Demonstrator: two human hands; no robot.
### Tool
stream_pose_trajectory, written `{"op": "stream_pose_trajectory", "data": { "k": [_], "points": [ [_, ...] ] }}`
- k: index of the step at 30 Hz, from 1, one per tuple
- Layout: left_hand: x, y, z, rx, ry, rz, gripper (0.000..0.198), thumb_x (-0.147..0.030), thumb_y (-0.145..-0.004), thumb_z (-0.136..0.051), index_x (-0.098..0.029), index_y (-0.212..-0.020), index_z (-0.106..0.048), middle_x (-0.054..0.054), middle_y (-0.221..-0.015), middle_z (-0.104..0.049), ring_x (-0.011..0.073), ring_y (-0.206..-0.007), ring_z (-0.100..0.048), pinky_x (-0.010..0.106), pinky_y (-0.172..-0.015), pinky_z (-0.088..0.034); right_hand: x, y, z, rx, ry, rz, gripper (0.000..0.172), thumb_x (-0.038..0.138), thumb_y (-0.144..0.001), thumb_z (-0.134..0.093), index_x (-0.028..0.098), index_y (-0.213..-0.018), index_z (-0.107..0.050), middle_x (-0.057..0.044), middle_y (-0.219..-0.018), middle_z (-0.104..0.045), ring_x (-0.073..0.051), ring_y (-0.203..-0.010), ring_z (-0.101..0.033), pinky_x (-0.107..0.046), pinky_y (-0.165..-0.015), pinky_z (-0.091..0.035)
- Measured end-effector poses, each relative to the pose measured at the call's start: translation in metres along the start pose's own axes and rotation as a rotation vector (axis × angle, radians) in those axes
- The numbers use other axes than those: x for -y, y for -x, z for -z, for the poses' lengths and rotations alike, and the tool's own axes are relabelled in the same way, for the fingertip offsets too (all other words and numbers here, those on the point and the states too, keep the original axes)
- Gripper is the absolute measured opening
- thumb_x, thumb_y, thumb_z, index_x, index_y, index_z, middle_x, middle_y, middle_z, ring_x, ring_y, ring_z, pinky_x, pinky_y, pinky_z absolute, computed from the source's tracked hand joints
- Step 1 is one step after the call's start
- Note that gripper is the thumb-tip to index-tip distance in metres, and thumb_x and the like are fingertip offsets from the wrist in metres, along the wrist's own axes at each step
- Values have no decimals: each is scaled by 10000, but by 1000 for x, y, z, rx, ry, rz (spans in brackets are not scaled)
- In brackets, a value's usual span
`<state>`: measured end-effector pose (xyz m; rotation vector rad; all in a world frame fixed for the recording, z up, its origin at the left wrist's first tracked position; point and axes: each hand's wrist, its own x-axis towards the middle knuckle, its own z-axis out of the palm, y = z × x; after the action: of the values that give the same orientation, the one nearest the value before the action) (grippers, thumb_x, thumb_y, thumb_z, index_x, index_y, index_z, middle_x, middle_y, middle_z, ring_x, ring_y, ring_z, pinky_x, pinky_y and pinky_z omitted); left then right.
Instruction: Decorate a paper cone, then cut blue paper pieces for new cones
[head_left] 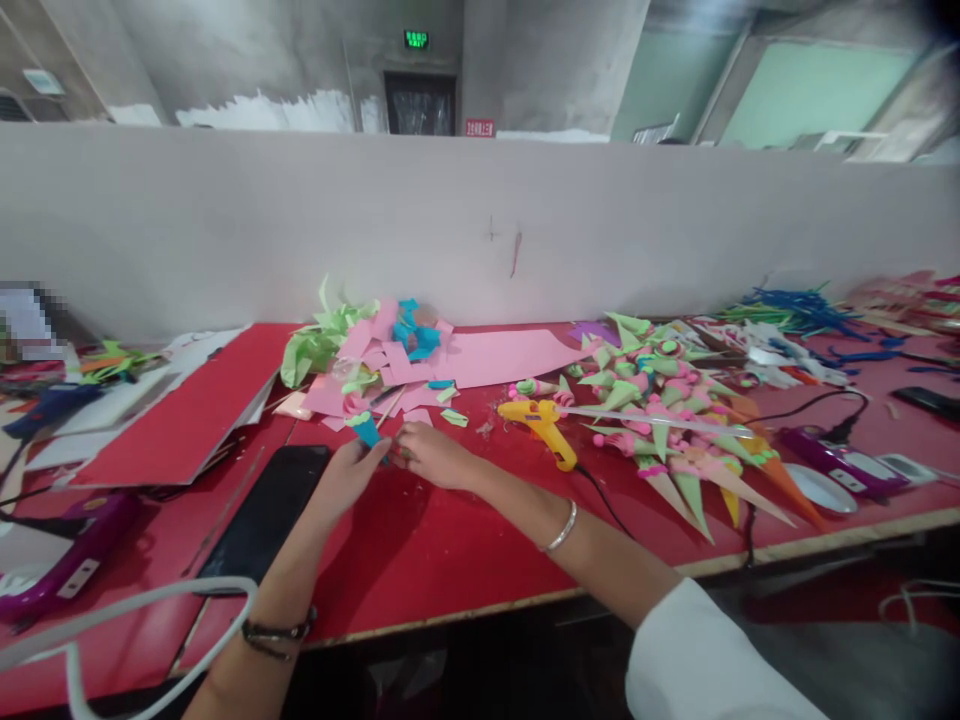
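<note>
My left hand [351,475] is closed around a small blue paper cone [365,428] with a pink and green top, tilted just above the red tabletop. Beside it, close to the cone's lower end, is my right hand [431,455]. Its fingers are bent and drawn together; what they pinch, if anything, is hidden. To the right of this hand lies a yellow hot glue gun [551,428], a long clear glue stick [660,422] reaching out from its back. A pile of finished-looking paper cones [660,385] in green, pink and orange spreads behind and right of the gun.
Green crumpled paper [319,345], pink sheets [510,357] and blue scraps lie along the grey partition [420,230]. A black phone [266,510] lies left of my hands. Purple power strips [840,460] with cables are at both sides. Blue and green stems [802,312] sit far right.
</note>
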<state>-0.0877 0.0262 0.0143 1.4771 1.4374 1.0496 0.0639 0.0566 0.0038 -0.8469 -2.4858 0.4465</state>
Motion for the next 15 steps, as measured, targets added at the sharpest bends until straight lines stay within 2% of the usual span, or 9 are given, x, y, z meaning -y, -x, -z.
{"op": "stream_pose_trajectory", "data": {
  "k": [4, 8, 11, 15],
  "points": [
    [-5, 2, -1, 29, 27, 12, 245, -390, -636, -619, -148, -672, -611, 16, -621, -644, 169, -630, -588, 262, -613, -436, -5, 4, -7, 18, 13, -3, 29, 91, -735, -553, 120, -735, -553, -75, -867, -511, -138, -747, -506, -254, -689, -427],
    [-8, 4, -2, 10, 19, -12, 184, -332, -609, -640, -161, -674, -615, 18, -649, -654, 172, -660, -601, 270, -666, -446, -5, 8, -4, 16, 37, -14, 98, 55, -716, -553, 128, -782, -555, -65, -865, -507, -137, -753, -503, -233, -656, -416],
    [-7, 6, -1, 91, -26, -54, 176, -334, -624, -616, -162, -659, -613, 23, -649, -660, 179, -667, -602, 292, -710, -441, -4, 14, 4, 3, 79, -6, 104, 70, -748, -515, 141, -811, -555, -62, -833, -518, -164, -775, -496, -258, -653, -404],
    [-10, 8, -1, 185, -48, -21, 170, -325, -627, -600, -158, -656, -588, 26, -638, -657, 178, -676, -591, 303, -725, -432, 2, 26, 22, -59, 87, -2, 137, 89, -799, -445, 162, -867, -540, -62, -859, -547, -176, -837, -495, -296, -737, -391]
  ]
}}
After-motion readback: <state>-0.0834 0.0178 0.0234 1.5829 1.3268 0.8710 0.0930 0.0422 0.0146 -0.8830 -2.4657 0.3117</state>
